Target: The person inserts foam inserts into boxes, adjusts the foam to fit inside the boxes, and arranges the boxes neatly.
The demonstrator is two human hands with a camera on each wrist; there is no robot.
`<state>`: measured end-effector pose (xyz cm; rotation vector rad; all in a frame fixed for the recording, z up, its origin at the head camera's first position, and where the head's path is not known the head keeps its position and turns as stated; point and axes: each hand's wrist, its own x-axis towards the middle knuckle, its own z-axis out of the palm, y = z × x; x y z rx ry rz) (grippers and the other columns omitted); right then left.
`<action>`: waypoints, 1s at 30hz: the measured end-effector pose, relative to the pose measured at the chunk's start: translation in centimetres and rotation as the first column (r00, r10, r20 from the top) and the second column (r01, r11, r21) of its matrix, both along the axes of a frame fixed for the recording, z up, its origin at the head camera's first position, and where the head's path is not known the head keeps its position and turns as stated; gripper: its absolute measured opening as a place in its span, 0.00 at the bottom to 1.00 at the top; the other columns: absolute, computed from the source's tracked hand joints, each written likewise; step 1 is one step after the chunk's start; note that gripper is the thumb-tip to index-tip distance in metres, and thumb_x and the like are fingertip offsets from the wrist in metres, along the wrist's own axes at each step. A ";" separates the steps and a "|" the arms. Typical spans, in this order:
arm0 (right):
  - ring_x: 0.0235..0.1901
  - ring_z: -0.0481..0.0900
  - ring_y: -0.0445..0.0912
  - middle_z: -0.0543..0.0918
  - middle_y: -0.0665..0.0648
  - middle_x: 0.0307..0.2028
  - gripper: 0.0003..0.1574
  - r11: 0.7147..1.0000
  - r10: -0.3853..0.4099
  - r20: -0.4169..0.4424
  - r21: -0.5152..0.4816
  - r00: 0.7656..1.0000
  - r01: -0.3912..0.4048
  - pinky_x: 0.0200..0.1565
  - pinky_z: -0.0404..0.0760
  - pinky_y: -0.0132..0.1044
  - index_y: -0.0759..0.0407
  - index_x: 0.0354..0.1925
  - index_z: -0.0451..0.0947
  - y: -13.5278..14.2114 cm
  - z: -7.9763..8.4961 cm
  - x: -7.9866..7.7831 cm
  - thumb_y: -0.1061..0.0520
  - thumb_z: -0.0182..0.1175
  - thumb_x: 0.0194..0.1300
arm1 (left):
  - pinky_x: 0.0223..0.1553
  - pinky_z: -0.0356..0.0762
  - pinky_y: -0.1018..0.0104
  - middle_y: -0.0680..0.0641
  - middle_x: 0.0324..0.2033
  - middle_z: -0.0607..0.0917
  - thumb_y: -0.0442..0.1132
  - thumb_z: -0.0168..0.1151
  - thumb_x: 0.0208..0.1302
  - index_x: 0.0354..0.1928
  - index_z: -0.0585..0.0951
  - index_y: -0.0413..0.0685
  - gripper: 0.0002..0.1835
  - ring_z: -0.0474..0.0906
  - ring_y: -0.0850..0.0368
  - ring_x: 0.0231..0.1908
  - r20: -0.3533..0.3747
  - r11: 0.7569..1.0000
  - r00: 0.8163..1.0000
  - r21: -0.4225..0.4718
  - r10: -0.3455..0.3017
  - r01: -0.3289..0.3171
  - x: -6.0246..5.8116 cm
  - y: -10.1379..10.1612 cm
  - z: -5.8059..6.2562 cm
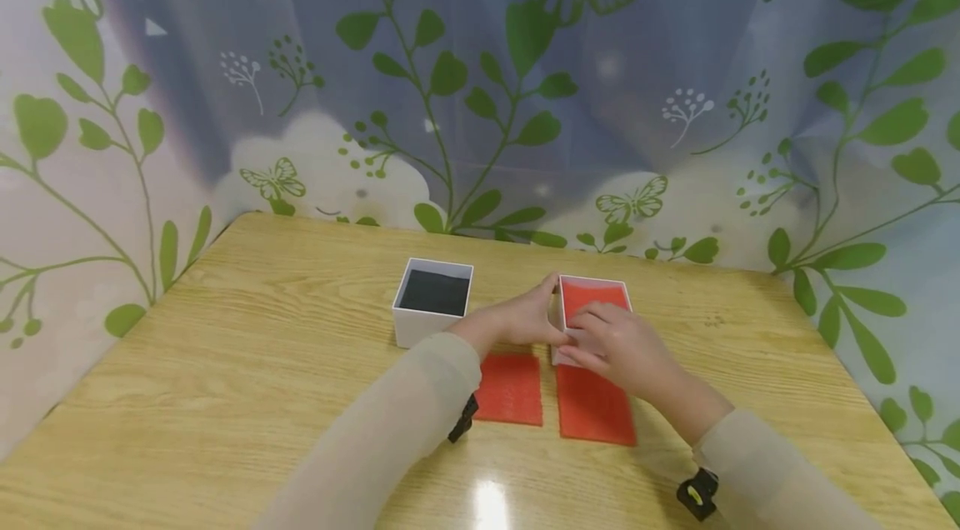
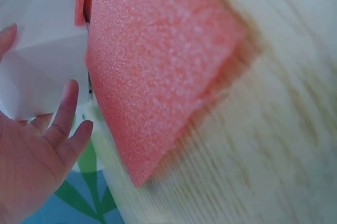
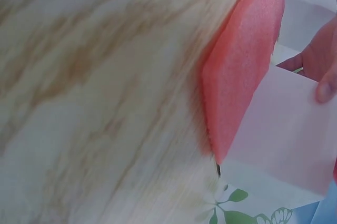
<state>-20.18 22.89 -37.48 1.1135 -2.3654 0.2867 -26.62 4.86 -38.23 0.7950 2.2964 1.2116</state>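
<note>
Two white square boxes stand on the table. My left hand (image 1: 528,317) holds the right-hand white box (image 1: 557,353) at its left side, with the thumb on the front wall; some of its fingers spread beside the box in the left wrist view. A red foam sheet (image 1: 588,290) lines that box. Over its front rim reaches my right hand (image 1: 618,347), fingers at the sheet and thumb outside; the fingertips are partly hidden. On the table in front lie two more pieces, a left red foam sheet (image 1: 512,390) and a right red foam sheet (image 1: 596,407).
To the left stands the other white box (image 1: 427,328), with a black foam piece (image 1: 435,293) inside. A leaf-patterned curtain (image 1: 480,97) hangs behind the wood-grain table (image 1: 247,330). My left forearm crosses in front of the left box.
</note>
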 end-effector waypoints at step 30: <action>0.29 0.74 0.46 0.77 0.51 0.27 0.20 0.991 -0.111 0.062 0.080 0.992 0.106 0.38 0.75 0.44 0.59 0.29 0.77 3.7 2.0 0.4 0.51 0.75 0.44 | 0.65 0.50 0.52 0.51 0.72 0.43 0.54 0.73 0.47 0.73 0.32 0.56 0.65 0.45 0.55 0.69 0.027 0.999 0.999 0.004 0.033 -0.033 0.1 0.3 -0.1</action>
